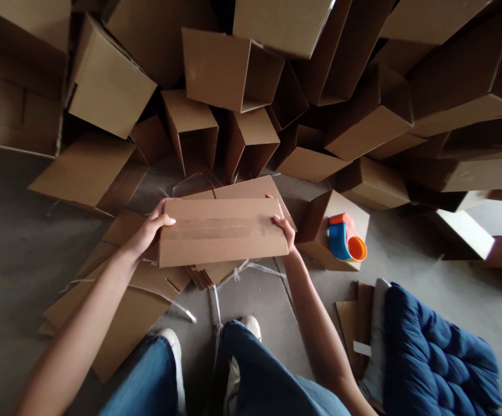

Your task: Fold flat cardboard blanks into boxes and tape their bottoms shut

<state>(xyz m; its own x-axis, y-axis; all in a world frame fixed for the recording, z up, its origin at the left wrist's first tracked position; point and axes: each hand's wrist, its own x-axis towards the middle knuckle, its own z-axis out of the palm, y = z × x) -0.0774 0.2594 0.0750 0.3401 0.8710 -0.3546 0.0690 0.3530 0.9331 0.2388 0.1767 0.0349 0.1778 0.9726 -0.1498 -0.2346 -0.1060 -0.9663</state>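
Observation:
Between my two hands is a cardboard box (225,231), its long taped side facing up toward me. My left hand (149,228) grips the left end, thumb on top. At the right end my right hand (284,225) is closed the same way, with its thumb over the edge. Under and behind the box lie flattened cardboard pieces (251,188), partly hidden by it. More flat cardboard sheets (125,318) lie on the floor beneath my left arm, with a pale plastic strap (177,306) across them.
Several open cardboard boxes (216,69) are piled along the far side. An orange and blue tape dispenser (346,238) rests on a box (320,231) at the right. A navy tufted cushion (437,352) is at lower right. Loose straps (217,306) trail on the floor by my shoes.

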